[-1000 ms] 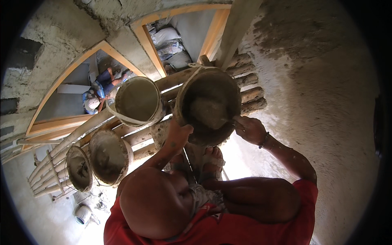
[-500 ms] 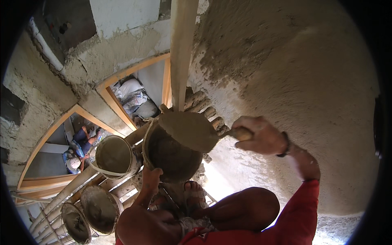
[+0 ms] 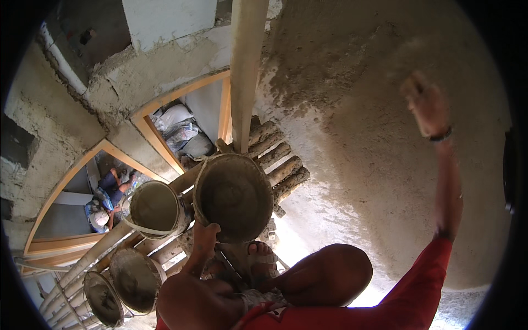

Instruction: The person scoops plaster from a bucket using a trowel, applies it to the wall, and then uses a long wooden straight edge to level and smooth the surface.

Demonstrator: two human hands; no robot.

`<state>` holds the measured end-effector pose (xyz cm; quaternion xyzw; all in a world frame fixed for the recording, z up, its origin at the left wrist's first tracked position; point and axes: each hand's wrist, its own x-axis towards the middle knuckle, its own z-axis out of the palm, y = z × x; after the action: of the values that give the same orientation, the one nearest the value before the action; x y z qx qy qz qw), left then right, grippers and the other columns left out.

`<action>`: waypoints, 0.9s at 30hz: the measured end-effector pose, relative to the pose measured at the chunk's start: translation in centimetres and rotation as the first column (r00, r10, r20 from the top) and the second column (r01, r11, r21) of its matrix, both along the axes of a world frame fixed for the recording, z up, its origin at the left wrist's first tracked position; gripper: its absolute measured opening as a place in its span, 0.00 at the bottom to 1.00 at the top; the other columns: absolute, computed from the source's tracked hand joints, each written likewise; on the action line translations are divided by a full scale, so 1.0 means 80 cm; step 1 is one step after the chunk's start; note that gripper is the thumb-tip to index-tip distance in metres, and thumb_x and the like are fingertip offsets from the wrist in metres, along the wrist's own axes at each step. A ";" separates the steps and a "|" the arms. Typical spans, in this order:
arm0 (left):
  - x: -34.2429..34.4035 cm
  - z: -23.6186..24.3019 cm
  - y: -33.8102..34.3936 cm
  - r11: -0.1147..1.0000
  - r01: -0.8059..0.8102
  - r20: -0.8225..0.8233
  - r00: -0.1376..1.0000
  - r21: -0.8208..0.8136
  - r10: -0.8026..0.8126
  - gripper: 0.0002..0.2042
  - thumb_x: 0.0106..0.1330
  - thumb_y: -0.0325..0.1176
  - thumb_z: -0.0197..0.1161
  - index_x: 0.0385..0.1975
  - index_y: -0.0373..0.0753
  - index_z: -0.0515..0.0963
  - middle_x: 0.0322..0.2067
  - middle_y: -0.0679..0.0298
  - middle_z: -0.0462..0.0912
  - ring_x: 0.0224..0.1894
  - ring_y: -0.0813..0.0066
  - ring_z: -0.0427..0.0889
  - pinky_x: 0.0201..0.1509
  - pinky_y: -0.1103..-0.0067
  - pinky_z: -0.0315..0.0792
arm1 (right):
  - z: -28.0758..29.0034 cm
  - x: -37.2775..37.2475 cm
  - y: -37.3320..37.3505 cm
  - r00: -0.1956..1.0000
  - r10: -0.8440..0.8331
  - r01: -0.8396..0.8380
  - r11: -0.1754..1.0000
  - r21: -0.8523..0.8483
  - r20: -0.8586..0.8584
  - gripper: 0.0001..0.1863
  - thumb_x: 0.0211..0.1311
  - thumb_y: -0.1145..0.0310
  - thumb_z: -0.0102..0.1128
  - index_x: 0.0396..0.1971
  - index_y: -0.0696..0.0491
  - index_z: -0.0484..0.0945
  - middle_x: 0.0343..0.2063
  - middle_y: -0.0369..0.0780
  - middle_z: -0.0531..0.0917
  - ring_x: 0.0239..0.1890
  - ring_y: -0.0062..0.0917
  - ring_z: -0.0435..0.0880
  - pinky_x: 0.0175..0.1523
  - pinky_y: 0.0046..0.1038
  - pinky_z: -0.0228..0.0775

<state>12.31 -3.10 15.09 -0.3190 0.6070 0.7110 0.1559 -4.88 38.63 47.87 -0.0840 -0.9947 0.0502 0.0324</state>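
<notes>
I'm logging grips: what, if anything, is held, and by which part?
Left hand: the bucket at the feet, by its near rim. Right hand: too blurred to tell.

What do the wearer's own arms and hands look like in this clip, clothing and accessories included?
The right arm wears a loose red sleeve ending near the elbow, and a dark band circles the wrist. The right hand is motion-blurred but shows no glove. The left hand is ungloved, with no band visible; its sleeve is mostly hidden.
</notes>
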 end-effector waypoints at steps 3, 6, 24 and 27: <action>-0.018 -0.024 0.027 0.976 0.144 -0.165 0.979 0.163 -0.117 0.27 0.47 0.23 0.55 0.54 0.34 0.66 0.42 0.58 0.74 0.39 0.66 0.74 0.39 0.70 0.73 | -0.061 0.067 -0.028 0.876 0.372 -0.390 0.921 -0.001 0.307 0.19 0.66 0.57 0.50 0.51 0.51 0.75 0.38 0.47 0.80 0.36 0.31 0.82 0.36 0.31 0.77; -0.008 -0.005 0.005 0.979 0.144 -0.124 0.984 0.145 -0.126 0.31 0.47 0.24 0.55 0.58 0.36 0.63 0.44 0.58 0.73 0.41 0.66 0.74 0.38 0.70 0.73 | -0.179 0.088 -0.099 0.694 0.555 -0.613 0.790 -0.029 0.459 0.14 0.66 0.66 0.48 0.48 0.49 0.78 0.36 0.49 0.79 0.34 0.33 0.84 0.36 0.35 0.78; -0.008 -0.019 0.015 0.992 0.088 -0.158 0.985 0.093 -0.073 0.28 0.47 0.20 0.53 0.54 0.30 0.69 0.41 0.60 0.78 0.41 0.70 0.76 0.46 0.76 0.71 | -0.431 0.173 -0.139 0.653 0.737 -0.615 0.650 -0.446 0.174 0.17 0.58 0.62 0.57 0.48 0.50 0.75 0.30 0.44 0.83 0.32 0.40 0.83 0.37 0.41 0.76; -0.011 -0.016 0.015 0.991 0.096 -0.090 0.992 0.097 -0.088 0.26 0.47 0.21 0.54 0.52 0.30 0.70 0.38 0.61 0.77 0.37 0.72 0.76 0.40 0.77 0.72 | -0.428 0.176 -0.135 0.701 0.690 -0.579 0.700 -0.418 0.183 0.18 0.58 0.62 0.59 0.47 0.50 0.75 0.31 0.45 0.83 0.31 0.40 0.83 0.35 0.41 0.77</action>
<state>11.45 -1.94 13.83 -0.2515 0.5905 0.7458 0.1784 9.19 27.82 13.66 0.2581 -0.9285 0.2087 -0.1666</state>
